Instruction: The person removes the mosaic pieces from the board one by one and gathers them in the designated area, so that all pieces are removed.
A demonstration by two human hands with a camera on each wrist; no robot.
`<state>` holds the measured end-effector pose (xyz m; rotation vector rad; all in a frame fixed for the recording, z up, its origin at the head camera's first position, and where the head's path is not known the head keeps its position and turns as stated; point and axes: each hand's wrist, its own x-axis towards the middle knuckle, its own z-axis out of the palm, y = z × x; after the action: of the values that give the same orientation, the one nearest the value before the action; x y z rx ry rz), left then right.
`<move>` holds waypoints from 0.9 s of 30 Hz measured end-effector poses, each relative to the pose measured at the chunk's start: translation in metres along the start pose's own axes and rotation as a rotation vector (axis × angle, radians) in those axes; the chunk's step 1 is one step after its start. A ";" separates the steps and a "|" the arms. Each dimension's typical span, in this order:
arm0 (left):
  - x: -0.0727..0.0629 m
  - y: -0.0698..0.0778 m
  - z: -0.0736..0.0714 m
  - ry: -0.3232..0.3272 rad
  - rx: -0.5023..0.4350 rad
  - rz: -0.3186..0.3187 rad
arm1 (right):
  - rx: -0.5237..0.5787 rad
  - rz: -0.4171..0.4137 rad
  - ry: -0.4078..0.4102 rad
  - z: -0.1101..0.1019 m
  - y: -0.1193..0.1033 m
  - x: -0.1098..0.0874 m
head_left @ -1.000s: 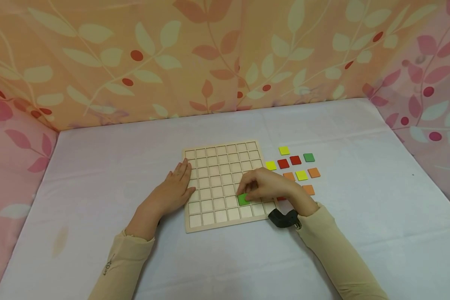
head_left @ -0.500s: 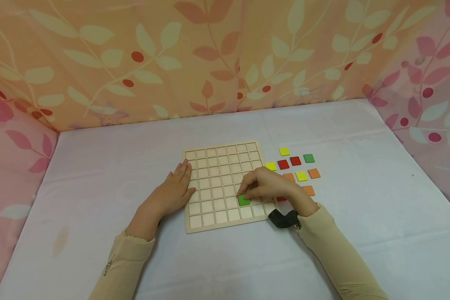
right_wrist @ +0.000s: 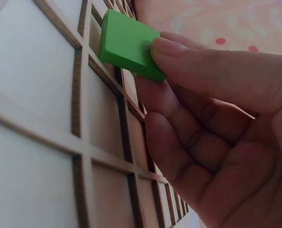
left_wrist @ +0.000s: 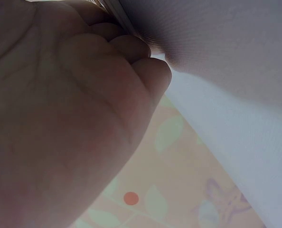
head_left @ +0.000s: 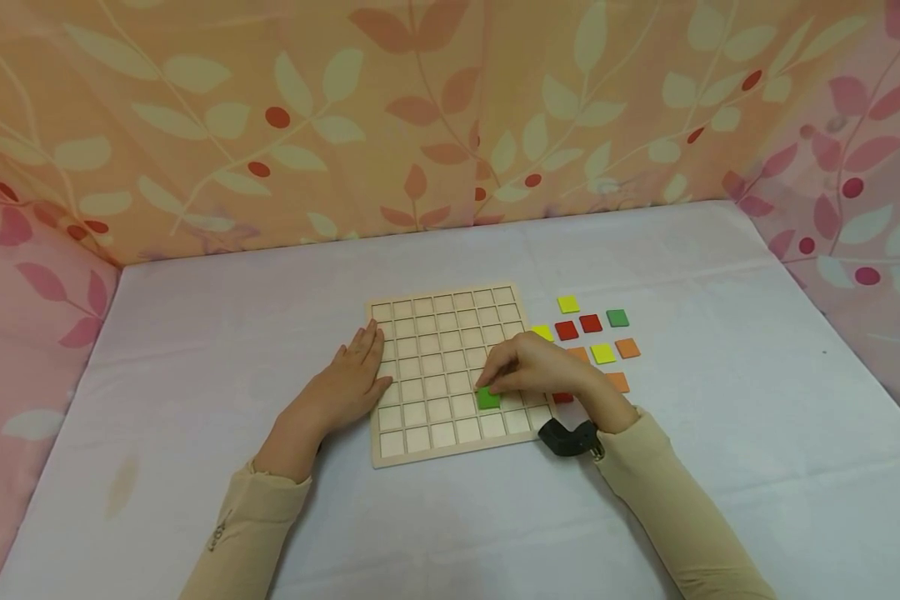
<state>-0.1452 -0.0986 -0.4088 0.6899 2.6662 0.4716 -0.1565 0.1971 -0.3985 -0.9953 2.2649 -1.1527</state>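
Observation:
A square wooden grid board [head_left: 420,457] lies on the white cloth, its compartments bare apart from what the right hand covers. My right hand [head_left: 536,364] pinches a light green square tile [head_left: 489,399] over the lower right part of the board. In the right wrist view the thumb lies on one face of the green tile [right_wrist: 129,42], fingers behind it, and the tile is tilted close above the grid dividers. My left hand [head_left: 342,385] rests with straight fingers on the board's left edge. The left wrist view shows its palm side [left_wrist: 74,109].
Right of the board lie several loose square tiles: a yellow tile [head_left: 567,304], a red tile [head_left: 590,323], a green tile [head_left: 617,318] and an orange tile [head_left: 627,348] among them. The right forearm partly covers some. A black strap piece [head_left: 567,437] hangs at the right wrist. Patterned cloth walls [head_left: 450,108] surround the table.
The green tile is tilted up a little more in my right hand, staying over the same part of the board. The left hand stays on the board's edge. The head view shifts slightly.

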 end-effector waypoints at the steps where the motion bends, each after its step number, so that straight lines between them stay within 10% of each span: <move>1: 0.000 0.000 0.000 0.000 0.002 0.000 | -0.003 0.001 0.002 0.000 0.000 0.000; 27: 0.001 -0.002 0.002 -0.004 -0.003 -0.001 | 0.024 0.096 0.010 -0.015 0.002 -0.016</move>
<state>-0.1456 -0.0992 -0.4110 0.6875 2.6613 0.4732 -0.1562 0.2181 -0.3910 -0.8641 2.2744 -1.1445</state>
